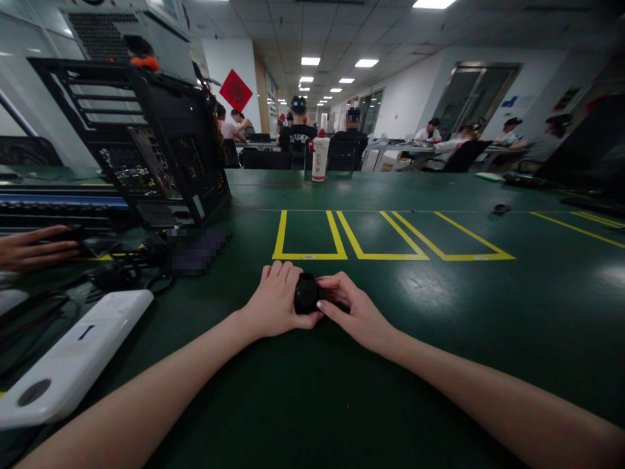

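Note:
A small black rounded object (306, 294), with a squarish part at its top, sits between my hands at the middle of the green table (351, 404). I cannot make out what kind of thing it is. Around its left side curls my left hand (276, 301), thumb below and fingers lying along the far side. From the right, my right hand (354, 309) pinches its edge with thumb and fingertips. Just beyond the hands, yellow tape (312, 256) marks several open-sided boxes on the tabletop.
At left stand an open black computer case (141, 130), tangled cables (117, 277) and a long white device with a hole (83, 352). Another person's hand (36, 247) reaches in there. A white cup (319, 156) stands at the far edge. A small black item (500, 209) lies right. Several people sit beyond.

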`<state>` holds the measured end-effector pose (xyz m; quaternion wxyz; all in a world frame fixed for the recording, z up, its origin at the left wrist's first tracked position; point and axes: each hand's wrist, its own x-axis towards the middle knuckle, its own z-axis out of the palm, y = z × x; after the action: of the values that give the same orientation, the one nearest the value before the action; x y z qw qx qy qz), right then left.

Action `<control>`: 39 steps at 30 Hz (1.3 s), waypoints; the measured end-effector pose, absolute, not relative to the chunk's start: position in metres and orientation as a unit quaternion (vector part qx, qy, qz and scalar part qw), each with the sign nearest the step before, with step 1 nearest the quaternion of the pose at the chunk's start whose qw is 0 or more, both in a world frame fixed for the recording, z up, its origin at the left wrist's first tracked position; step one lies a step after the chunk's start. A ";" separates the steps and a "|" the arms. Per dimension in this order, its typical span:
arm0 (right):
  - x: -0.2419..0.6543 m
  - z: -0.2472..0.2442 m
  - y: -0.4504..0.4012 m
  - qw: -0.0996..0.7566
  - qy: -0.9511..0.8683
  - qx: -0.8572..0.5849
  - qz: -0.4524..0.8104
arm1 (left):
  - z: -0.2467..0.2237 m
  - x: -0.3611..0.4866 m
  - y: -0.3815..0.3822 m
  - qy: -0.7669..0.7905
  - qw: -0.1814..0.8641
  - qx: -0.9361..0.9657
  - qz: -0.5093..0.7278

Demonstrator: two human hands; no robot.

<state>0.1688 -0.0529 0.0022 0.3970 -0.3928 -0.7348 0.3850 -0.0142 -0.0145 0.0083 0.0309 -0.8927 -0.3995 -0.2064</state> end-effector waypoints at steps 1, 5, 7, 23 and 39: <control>0.169 0.002 -0.053 0.396 -0.735 -0.396 0.383 | 0.008 -0.014 -0.014 -0.399 0.032 -0.893 -0.206; 0.169 0.001 -0.052 0.388 -0.732 -0.415 0.376 | 0.009 -0.014 -0.014 -0.399 0.033 -0.895 -0.194; 0.169 0.001 -0.052 0.383 -0.733 -0.415 0.379 | 0.010 -0.014 -0.015 -0.400 0.033 -0.896 -0.191; 0.169 0.001 -0.052 0.378 -0.733 -0.417 0.380 | 0.007 -0.014 -0.014 -0.397 0.033 -0.894 -0.204; 0.169 0.001 -0.051 0.373 -0.731 -0.423 0.384 | 0.008 -0.014 -0.015 -0.396 0.034 -0.896 -0.198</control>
<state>0.1690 -0.0511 0.0012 0.3729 -0.4234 -0.7310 0.3837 -0.0139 -0.0150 0.0080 0.0345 -0.8959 -0.3964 -0.1977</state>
